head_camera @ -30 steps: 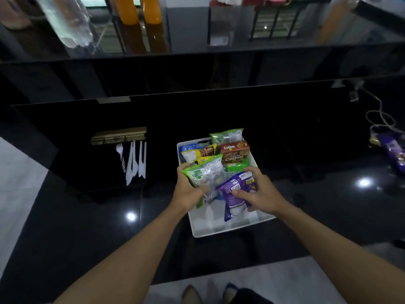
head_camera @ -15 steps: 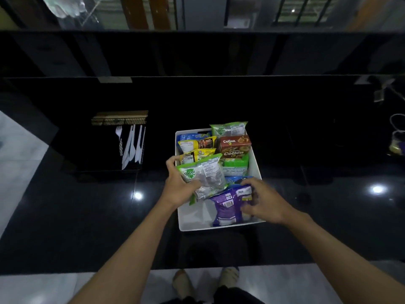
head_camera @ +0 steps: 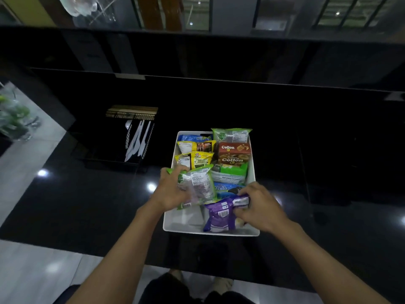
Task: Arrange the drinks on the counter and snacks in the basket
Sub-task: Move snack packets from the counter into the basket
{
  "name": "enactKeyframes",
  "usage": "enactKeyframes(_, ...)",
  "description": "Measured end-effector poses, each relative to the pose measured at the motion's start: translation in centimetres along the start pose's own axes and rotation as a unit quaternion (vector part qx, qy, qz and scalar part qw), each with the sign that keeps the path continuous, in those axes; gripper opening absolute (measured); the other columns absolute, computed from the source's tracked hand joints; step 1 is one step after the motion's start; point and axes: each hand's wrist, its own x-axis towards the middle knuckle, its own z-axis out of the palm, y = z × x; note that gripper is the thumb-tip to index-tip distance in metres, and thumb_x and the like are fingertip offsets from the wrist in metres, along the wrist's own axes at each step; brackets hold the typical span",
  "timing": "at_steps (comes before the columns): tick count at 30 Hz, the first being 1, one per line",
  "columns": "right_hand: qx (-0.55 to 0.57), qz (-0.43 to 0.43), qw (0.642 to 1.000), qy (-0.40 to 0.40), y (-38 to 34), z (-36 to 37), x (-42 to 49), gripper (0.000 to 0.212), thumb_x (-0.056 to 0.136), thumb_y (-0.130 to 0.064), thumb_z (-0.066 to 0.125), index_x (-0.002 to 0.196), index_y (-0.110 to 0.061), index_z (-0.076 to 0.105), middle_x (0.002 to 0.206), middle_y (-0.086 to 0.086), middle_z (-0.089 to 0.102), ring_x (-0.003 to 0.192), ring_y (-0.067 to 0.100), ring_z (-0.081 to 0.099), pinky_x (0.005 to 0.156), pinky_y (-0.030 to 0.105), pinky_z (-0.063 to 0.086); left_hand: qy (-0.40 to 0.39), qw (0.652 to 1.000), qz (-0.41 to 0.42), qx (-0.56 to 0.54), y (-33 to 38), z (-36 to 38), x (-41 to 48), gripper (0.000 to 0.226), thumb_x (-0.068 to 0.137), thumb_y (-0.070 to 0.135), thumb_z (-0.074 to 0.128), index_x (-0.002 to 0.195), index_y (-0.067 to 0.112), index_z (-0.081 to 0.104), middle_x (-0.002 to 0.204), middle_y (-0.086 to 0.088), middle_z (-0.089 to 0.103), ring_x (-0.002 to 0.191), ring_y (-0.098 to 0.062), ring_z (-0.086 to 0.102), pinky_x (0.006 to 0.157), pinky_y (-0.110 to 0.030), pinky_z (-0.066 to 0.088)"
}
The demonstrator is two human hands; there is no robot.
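Fingers of the right hand are clamped on the upper end of a purple packet, which stands tilted in the near right corner of the white basket. Its long axis runs from the near wall up toward the far right. Just beyond, the left hand grips a green-and-clear packet with curled fingers over the basket's left side. That packet's long axis lies roughly near to far, with the green top edge pointing away. The basket floor shows bare below it, so these two packets look like the last to be settled. Farther in, the basket is already packed with yellow packets, more green ones and a brown box in rows. A cutlery rack sits well apart to the left. Orange bottles stand on the high counter at the back, too blurred to judge whether the drinks are arranged.
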Motion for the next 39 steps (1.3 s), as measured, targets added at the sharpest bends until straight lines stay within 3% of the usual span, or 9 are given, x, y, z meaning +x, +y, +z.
enactKeyframes(3,0.010,0.002,0.999,-0.037,-0.4,0.0,-0.2,0.049,0.070,-0.052,0.080,0.109,-0.037,0.056,0.117,-0.014,0.055,0.108,0.007,0.054,0.089,0.034,0.052,-0.014,1.000,0.010,0.016,0.3,0.4,-0.2,0.072,0.073,0.008,0.079,0.123,0.047,0.044,0.123,0.004,0.020,0.089,-0.012,0.054,0.060,-0.014,0.054)
enactKeyframes(10,0.030,0.002,0.999,-0.043,-0.3,-0.3,-0.4,0.045,0.080,-0.037,0.081,0.122,-0.034,0.066,0.119,-0.009,0.057,0.111,0.007,0.054,0.083,0.016,0.043,-0.005,0.999,0.011,0.033,0.0,-0.5,0.0,0.071,0.072,0.016,0.075,0.125,0.049,0.043,0.115,0.005,0.021,0.084,-0.019,0.060,0.056,-0.026,0.059)
enactKeyframes(16,0.024,0.057,0.998,0.007,-1.7,0.3,-0.5,0.045,0.087,-0.028,0.073,0.130,-0.035,0.063,0.119,-0.004,0.054,0.115,0.016,0.056,0.097,0.033,0.050,-0.048,0.980,0.028,0.189,0.2,-0.6,-0.4,0.067,0.076,0.037,0.073,0.134,0.047,0.041,0.126,-0.002,0.028,0.106,-0.032,0.052,0.097,-0.044,0.050)
enactKeyframes(20,-0.002,0.084,0.996,0.028,-2.7,1.2,-0.7,0.059,0.087,-0.027,0.070,0.142,-0.029,0.050,0.136,-0.003,0.043,0.125,0.021,0.050,0.105,0.040,0.045,0.012,0.976,0.065,0.210,-0.5,0.8,-1.1,0.079,0.082,0.031,0.068,0.149,0.042,0.027,0.140,-0.006,0.024,0.113,-0.030,0.049,0.102,-0.041,0.044)
enactKeyframes(24,-0.006,0.045,0.998,0.048,-2.9,1.4,-1.3,0.073,0.081,-0.029,0.074,0.147,-0.029,0.043,0.141,-0.006,0.035,0.131,0.013,0.030,0.112,0.033,0.037,0.011,0.978,0.099,0.184,-1.7,0.5,-1.1,0.090,0.071,0.057,0.060,0.151,0.044,0.021,0.147,0.007,0.011,0.130,-0.020,0.023,0.110,-0.042,0.030)
enactKeyframes(28,-0.031,0.015,0.999,0.041,-2.9,1.0,-1.6,0.062,0.088,-0.041,0.073,0.144,-0.032,0.050,0.137,-0.009,0.048,0.128,0.011,0.031,0.108,0.020,0.028,0.003,0.960,0.130,0.249,-1.9,0.3,-0.3,0.069,0.085,0.073,0.041,0.148,0.044,0.035,0.138,0.009,0.033,0.130,-0.016,0.022,0.109,-0.040,0.024)
enactKeyframes(31,-0.035,0.031,0.999,0.015,-3.0,0.7,-1.6,0.053,0.090,-0.041,0.071,0.139,-0.033,0.054,0.136,-0.008,0.052,0.130,0.014,0.036,0.103,0.021,0.028,-0.002,0.949,0.124,0.292,-1.7,0.5,0.1,0.063,0.091,0.071,0.038,0.147,0.041,0.038,0.139,0.009,0.037,0.132,-0.016,0.022,0.110,-0.040,0.020)
enactKeyframes(36,-0.001,0.057,0.998,-0.010,-3.7,0.1,-1.6,0.041,0.084,-0.029,0.077,0.120,-0.032,0.059,0.120,-0.013,0.053,0.123,0.011,0.041,0.096,0.022,0.035,-0.007,0.953,0.116,0.278,-1.5,0.5,0.2,0.062,0.092,0.068,0.039,0.149,0.041,0.035,0.140,0.010,0.039,0.135,-0.016,0.023,0.112,-0.042,0.019)
enactKeyframes(39,-0.005,0.052,0.999,-0.004,-3.9,-0.5,-1.7,0.035,0.081,-0.015,0.072,0.103,-0.039,0.061,0.100,-0.023,0.050,0.116,0.007,0.039,0.089,0.026,0.024,-0.010,0.957,0.115,0.266,-1.4,0.1,0.3,0.062,0.092,0.067,0.041,0.149,0.043,0.035,0.137,0.012,0.041,0.133,-0.014,0.025,0.111,-0.041,0.018)
